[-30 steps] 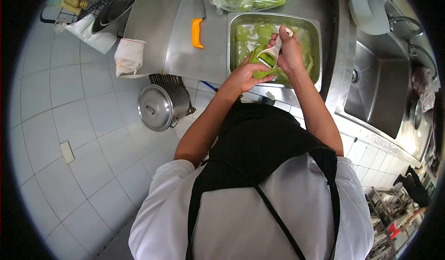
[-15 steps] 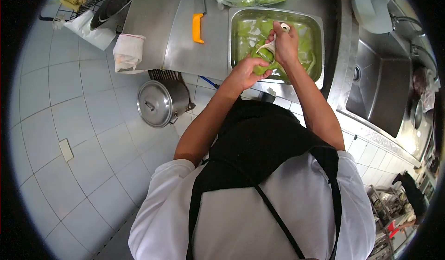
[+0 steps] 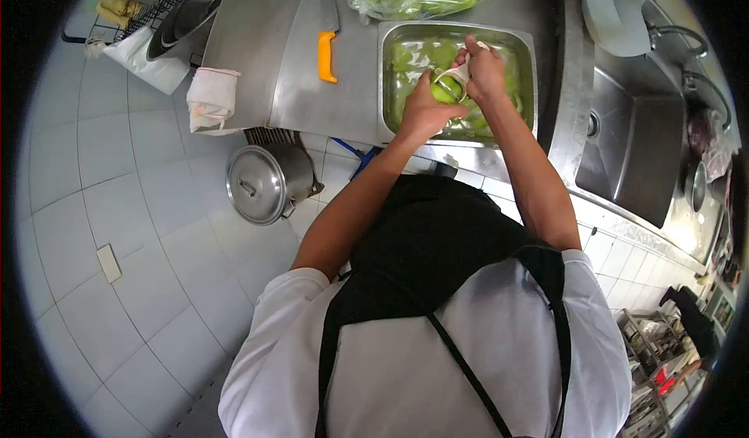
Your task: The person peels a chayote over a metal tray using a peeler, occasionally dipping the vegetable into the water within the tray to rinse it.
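Observation:
Over a steel tray of water with green pieces in it, my left hand holds a green vegetable. My right hand is closed around the handle of a white peeler, whose wide head lies against the vegetable. Behind the tray is a clear plastic bag with several green vegetables. To the left of the tray, a knife with an orange handle lies on the steel counter.
A sink with taps and a white container is at right. A folded cloth lies on the counter's left edge. Below it stands a lidded pot. At far right is another person.
My left hand has shifted on the vegetable, its thumb now raised beside it. The peeler has moved slightly along the vegetable. The whole view has shifted a little.

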Tool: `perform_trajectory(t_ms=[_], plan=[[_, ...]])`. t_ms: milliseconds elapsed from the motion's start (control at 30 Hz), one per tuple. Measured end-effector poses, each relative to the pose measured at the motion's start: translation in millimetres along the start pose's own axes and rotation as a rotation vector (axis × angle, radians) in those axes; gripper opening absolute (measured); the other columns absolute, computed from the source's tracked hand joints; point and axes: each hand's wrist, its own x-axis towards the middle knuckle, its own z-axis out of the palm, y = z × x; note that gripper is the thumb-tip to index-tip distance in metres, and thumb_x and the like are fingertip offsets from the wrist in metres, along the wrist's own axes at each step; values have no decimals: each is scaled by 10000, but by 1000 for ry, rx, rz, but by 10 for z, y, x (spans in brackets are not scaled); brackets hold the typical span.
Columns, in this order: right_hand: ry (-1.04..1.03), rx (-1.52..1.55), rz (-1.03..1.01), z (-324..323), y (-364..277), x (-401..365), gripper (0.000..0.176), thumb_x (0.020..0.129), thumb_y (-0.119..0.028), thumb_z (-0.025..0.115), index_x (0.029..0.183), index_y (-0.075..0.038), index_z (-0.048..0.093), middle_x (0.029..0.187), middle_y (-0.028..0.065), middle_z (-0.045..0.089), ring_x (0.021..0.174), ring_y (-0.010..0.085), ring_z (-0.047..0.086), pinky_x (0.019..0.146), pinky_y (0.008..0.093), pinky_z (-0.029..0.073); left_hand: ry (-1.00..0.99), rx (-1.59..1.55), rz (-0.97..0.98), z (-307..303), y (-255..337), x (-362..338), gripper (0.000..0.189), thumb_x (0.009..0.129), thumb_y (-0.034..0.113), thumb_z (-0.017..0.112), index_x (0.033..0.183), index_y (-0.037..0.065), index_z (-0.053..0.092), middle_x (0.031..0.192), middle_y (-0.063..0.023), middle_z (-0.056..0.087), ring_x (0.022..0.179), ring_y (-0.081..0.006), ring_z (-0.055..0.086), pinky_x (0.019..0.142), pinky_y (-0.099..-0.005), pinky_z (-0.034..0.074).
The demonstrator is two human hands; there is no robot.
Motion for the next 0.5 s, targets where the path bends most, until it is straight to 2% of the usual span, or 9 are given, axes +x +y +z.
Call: perform_trajectory(t_ms=[67, 167, 333, 433, 500], plan=[[28, -2, 3, 25, -15, -30, 176, 935, -83, 607, 998, 12, 472, 698, 92, 540, 534, 185, 532, 457, 358, 496, 79, 206, 64, 23, -53, 82, 717, 659, 136, 833, 1274, -37, 506, 1012, -148, 680, 795, -210, 697, 573, -329, 589], [-2, -5, -18, -17, -24, 11, 169, 936, -89, 604, 965, 26, 483, 682, 97, 539, 531, 188, 526, 459, 357, 497, 105, 256, 88, 48, -65, 101, 770, 635, 125, 825, 1300, -59, 483, 973, -170, 688, 742, -211, 701, 562, -335, 596], [66, -31, -9, -37, 21, 203, 164, 938, -99, 591, 891, 31, 502, 681, 100, 541, 521, 195, 521, 461, 372, 487, 126, 289, 113, 55, -131, 178, 757, 648, 119, 825, 1301, -61, 487, 984, -161, 692, 751, -213, 703, 562, -323, 587], [41, -40, -11, -85, 36, 233, 175, 937, -106, 589, 879, 34, 503, 671, 108, 541, 529, 204, 529, 461, 372, 484, 43, 240, 36, 8, 7, 94, 745, 653, 116, 825, 1304, -36, 497, 994, -156, 690, 749, -207, 701, 565, -312, 583], [47, -24, 33, -165, 94, 330, 189, 938, -113, 592, 865, 39, 505, 670, 111, 548, 528, 209, 539, 460, 373, 485, 111, 287, 80, 34, -190, 131, 744, 662, 118, 825, 1314, -26, 495, 1010, -151, 690, 748, -201, 699, 567, -302, 581]])
